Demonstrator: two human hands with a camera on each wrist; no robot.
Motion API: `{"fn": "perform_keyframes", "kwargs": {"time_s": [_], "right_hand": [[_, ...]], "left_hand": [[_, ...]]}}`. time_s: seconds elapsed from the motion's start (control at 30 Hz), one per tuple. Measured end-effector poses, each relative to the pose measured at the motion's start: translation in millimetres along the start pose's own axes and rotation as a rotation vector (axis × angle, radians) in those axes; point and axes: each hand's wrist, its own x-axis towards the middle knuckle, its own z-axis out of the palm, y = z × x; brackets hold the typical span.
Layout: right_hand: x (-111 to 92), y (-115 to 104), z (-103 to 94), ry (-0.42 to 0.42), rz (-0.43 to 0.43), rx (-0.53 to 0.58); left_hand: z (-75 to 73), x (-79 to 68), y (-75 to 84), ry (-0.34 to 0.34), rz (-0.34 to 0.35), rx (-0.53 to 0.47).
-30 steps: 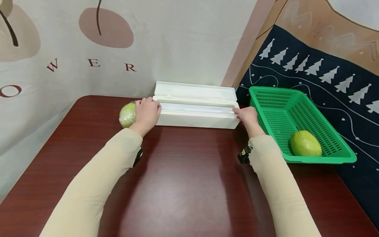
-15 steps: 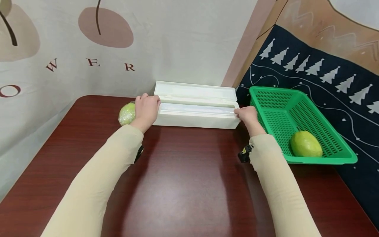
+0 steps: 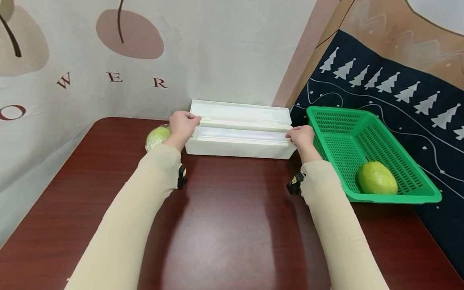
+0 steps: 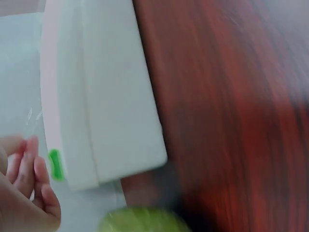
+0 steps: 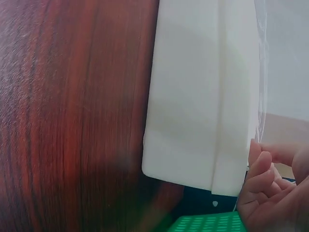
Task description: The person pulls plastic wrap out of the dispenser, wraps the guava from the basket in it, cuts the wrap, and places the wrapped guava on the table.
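Note:
A long white cling film dispenser box (image 3: 241, 148) stands near the back of the table, its lid (image 3: 239, 110) tipped up against the wall. Above its left end, my left hand (image 3: 182, 125) has thumb and fingertips together, pinching the clear film, whose creases show faintly in the left wrist view. At the opposite end my right hand (image 3: 301, 136) pinches the film (image 5: 262, 96), which runs as a thin gathered strip along the box's edge. A green slider (image 4: 55, 164) sits on the box by the left fingers. Beside the left hand lies a film-wrapped green fruit (image 3: 156, 139), partly hidden.
A green plastic basket (image 3: 362, 197) stands to the right, close to the right hand. Inside it lies a yellow-green fruit (image 3: 377, 178) with a short stem. A printed cloth wall (image 3: 217, 48) rises directly behind the box, above the dark red wooden table (image 3: 224, 225).
My left hand has risen slightly and turned, its fingers now pointing right in a pinch. The right hand has shifted a little upward. The box has barely moved.

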Motion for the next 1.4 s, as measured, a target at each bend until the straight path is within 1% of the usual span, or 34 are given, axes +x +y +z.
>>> {"fn": "perform_keyframes", "kwargs": {"time_s": [0.07, 0.17, 0.3, 0.43, 0.57, 0.73, 0.93, 1.07, 1.23, 1.4], "right_hand": [[1.7, -1.7, -0.9, 0.007, 0.031, 0.097], [2.8, -4.6, -3.3, -0.005, 0.083, 0.305], [0.8, -7.4, -9.0, -0.030, 0.150, 0.529], [-2.1, -9.0, -14.9, -0.037, 0.192, 0.672], [-7.0, -12.4, -21.0, -0.037, 0.197, 0.773], [-12.7, -17.6, -29.4, -0.035, 0.191, 0.812], [-18.1, -24.3, -39.7, -0.036, 0.172, 0.813], [-20.3, -27.1, -45.3, -0.032, 0.148, 0.835], [-22.1, -30.5, -50.6, -0.047, 0.121, 0.856], [-26.0, -34.0, -56.7, -0.057, 0.068, 0.857]], "left_hand": [[0.2, -0.7, 6.4, 0.025, -0.063, -0.006], [-0.6, -2.4, 13.5, 0.046, -0.141, -0.054], [-3.3, -6.1, 18.6, 0.055, -0.218, -0.170], [-5.1, -10.0, 22.9, 0.077, -0.278, -0.300], [-6.1, -12.3, 27.4, 0.104, -0.306, -0.405], [-11.1, -16.8, 33.4, 0.119, -0.299, -0.482], [-17.4, -21.5, 39.5, 0.159, -0.278, -0.515], [-20.9, -22.9, 42.9, 0.177, -0.255, -0.544], [-26.5, -23.7, 45.5, 0.173, -0.246, -0.600], [-32.3, -25.8, 48.6, 0.193, -0.227, -0.646]]}}
